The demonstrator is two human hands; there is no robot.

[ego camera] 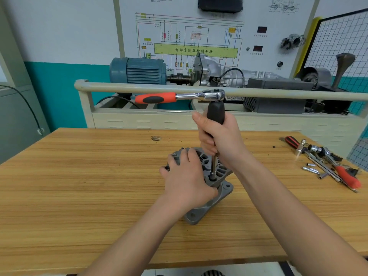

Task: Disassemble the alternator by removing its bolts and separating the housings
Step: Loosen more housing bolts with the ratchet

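The right hand [221, 140] grips the upright black driver handle [215, 112] directly above the alternator [211, 176], which the left hand [185, 176] clasps mid-tabletop [79, 186], socket [213, 174] seated straight down on a bolt.

A wooden workbench [79, 186] with a striped grain fills the foreground; a small round hole [156, 138] sits near its far edge. Behind it stands a cream metal trolley [139, 120] with a tubular rail [139, 89] along the top. The wall [59, 32] is white above and teal below. A white training panel [199, 36] carries a printed wiring diagram with Chinese lettering — a blue electric motor [137, 70] and a silver gearbox [215, 70] are mounted at its base. A yellow-framed wire grid board [342, 40] stands at far right. Lighting is even.
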